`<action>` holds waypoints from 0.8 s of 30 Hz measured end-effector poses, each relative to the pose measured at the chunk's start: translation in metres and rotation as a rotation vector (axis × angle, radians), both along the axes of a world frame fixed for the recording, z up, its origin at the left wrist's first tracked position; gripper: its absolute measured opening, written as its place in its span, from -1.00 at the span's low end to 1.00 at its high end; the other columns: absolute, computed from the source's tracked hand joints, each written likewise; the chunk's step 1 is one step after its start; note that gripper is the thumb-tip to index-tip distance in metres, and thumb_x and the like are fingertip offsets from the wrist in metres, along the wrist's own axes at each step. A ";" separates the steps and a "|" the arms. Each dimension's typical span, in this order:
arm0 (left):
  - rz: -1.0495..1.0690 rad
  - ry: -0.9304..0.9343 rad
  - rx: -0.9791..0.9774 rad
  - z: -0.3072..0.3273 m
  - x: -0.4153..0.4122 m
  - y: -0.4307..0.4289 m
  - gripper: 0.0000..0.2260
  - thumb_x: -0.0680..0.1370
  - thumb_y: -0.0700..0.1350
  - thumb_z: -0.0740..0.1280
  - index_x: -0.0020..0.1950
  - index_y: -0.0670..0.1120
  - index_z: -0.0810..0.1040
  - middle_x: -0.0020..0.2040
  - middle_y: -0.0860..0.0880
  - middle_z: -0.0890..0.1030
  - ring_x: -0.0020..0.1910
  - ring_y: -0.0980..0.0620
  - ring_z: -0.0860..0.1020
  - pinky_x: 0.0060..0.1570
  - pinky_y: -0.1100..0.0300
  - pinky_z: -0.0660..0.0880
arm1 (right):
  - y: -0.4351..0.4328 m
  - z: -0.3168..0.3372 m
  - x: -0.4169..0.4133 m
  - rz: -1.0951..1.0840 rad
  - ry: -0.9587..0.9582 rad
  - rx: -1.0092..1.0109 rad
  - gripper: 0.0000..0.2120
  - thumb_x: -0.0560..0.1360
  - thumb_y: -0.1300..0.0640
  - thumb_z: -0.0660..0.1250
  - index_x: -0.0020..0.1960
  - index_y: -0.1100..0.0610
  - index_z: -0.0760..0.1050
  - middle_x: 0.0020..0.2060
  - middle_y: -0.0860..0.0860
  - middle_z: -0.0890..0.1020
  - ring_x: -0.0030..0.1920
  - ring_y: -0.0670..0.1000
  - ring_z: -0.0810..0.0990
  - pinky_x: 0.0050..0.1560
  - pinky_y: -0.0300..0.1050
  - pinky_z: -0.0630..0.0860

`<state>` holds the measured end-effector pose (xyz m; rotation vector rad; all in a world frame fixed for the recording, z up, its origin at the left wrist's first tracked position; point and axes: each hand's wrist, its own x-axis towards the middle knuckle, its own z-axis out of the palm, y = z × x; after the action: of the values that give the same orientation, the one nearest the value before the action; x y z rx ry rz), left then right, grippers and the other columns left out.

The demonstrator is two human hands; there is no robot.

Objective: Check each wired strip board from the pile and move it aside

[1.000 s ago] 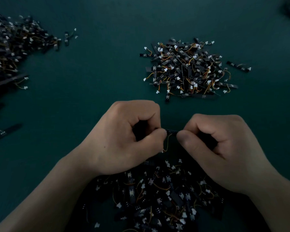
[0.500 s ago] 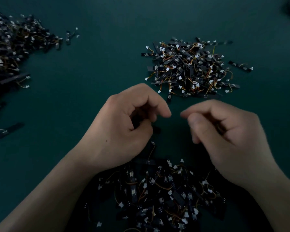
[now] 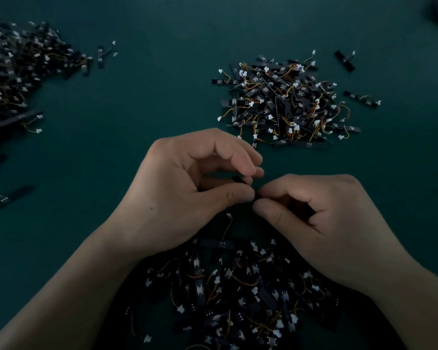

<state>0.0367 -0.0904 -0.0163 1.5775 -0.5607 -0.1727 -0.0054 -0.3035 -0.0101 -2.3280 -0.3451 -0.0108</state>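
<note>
Strip board [image 3: 239, 179] lies roughly left-right, mostly hidden | your left hand [image 3: 187, 188] and right hand [image 3: 321, 218] each pinch an end, thumb against fingers | pile [image 3: 238, 286] under wrists, second heap [image 3: 283, 102] beyond

On the bench [image 3: 137, 137], one pile of boards [image 3: 238, 286] lies nearest, between the wrists. Just behind it the left grip [image 3: 187, 195] and the right grip [image 3: 326, 223] meet, pinching one strip board [image 3: 239, 180] between them. Behind them, a bit to the right, lies a second pile [image 3: 283, 104], with a loose board [image 3: 362, 99] just right of it. A third pile [image 3: 15, 72] lies far left.
</note>
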 end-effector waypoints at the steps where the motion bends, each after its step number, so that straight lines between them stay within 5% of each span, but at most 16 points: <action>1: 0.002 0.015 0.000 0.001 -0.001 0.000 -0.75 0.46 -0.31 0.57 0.01 -0.05 0.62 0.11 -0.08 0.69 0.13 -0.14 0.72 0.04 0.16 0.65 | 0.000 -0.001 0.000 0.001 -0.019 0.012 -0.80 0.56 -0.19 0.32 -0.03 -0.14 0.67 -0.33 -0.20 0.65 -0.31 -0.12 0.64 -0.36 -0.10 0.52; 5: 0.061 -0.037 0.155 0.007 -0.001 0.002 -0.83 0.53 0.02 0.52 0.07 0.02 0.66 -0.09 0.00 0.68 -0.14 0.05 0.68 -0.14 0.29 0.56 | -0.002 0.000 0.000 -0.053 -0.072 0.126 -0.90 0.59 -0.04 0.40 -0.05 -0.08 0.67 -0.39 -0.19 0.65 -0.43 -0.15 0.63 -0.44 -0.28 0.48; 8: 0.143 -0.090 0.260 0.006 -0.001 0.001 -0.86 0.56 0.06 0.47 -0.10 0.02 0.63 -0.31 0.02 0.57 -0.38 0.20 0.48 -0.35 0.37 0.40 | 0.001 0.000 -0.001 -0.076 -0.090 0.153 -0.91 0.59 -0.02 0.43 -0.07 -0.06 0.68 -0.33 -0.23 0.69 -0.44 -0.14 0.64 -0.43 -0.24 0.51; 15: 0.164 -0.184 0.315 0.009 -0.001 -0.002 -0.88 0.60 0.00 0.42 -0.08 -0.02 0.63 -0.22 0.04 0.61 -0.31 0.12 0.53 -0.27 0.44 0.40 | -0.002 0.001 -0.001 -0.098 0.046 0.268 -0.66 0.64 -0.14 0.20 -0.11 -0.05 0.67 -0.41 -0.05 0.64 -0.50 -0.02 0.51 -0.49 -0.04 0.44; 21: 0.112 -0.157 0.331 0.009 -0.003 -0.001 -0.87 0.59 0.05 0.43 -0.09 0.03 0.61 -0.26 0.03 0.59 -0.35 0.13 0.52 -0.30 0.43 0.39 | -0.003 0.004 0.000 -0.054 0.087 0.302 -0.69 0.63 -0.10 0.20 -0.22 -0.02 0.51 -0.43 -0.04 0.59 -0.51 -0.10 0.44 -0.46 -0.32 0.36; 24: 0.071 -0.078 0.307 0.010 -0.004 -0.001 -0.79 0.59 0.08 0.42 -0.13 -0.02 0.60 -0.37 0.02 0.52 -0.45 0.17 0.41 -0.41 0.37 0.34 | -0.002 0.005 -0.001 -0.034 0.056 0.245 -0.70 0.62 -0.10 0.21 -0.24 -0.04 0.48 -0.45 0.00 0.55 -0.51 -0.08 0.45 -0.48 -0.30 0.34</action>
<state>0.0325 -0.0910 -0.0065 1.9068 -0.5563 -0.1493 -0.0059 -0.3056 -0.0054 -2.0867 -0.2610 -0.0039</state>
